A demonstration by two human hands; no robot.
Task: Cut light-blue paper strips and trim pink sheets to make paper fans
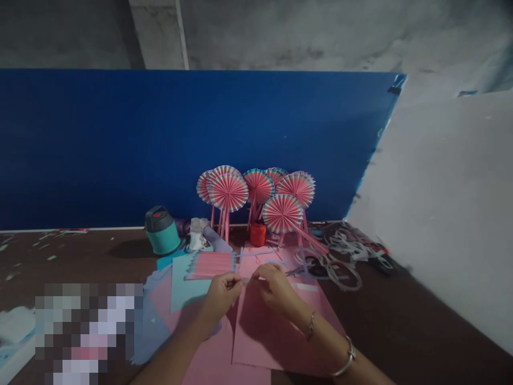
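My left hand [223,293] is closed in a pinch above the pink paper sheets [288,337]. Close to its fingertips is my right hand [277,287], its fingers bent down and pressed together, with two bracelets on the wrist and forearm. A small pale sliver seems to lie between the two sets of fingertips, too small to name. Just behind my left hand lies a pleated pink paper strip [212,266] with blue-tinted ends, on a light blue sheet [182,286]. Scissors [315,266] rest beyond my right hand.
Several round pleated paper fans [282,213] on pink sticks stand against the blue panel [180,133]. A red spool [257,234] sits among them. At left is a teal container with a dark lid [163,232]; at right, a tangle of white strips [348,251]. Part of the lower left is pixelated.
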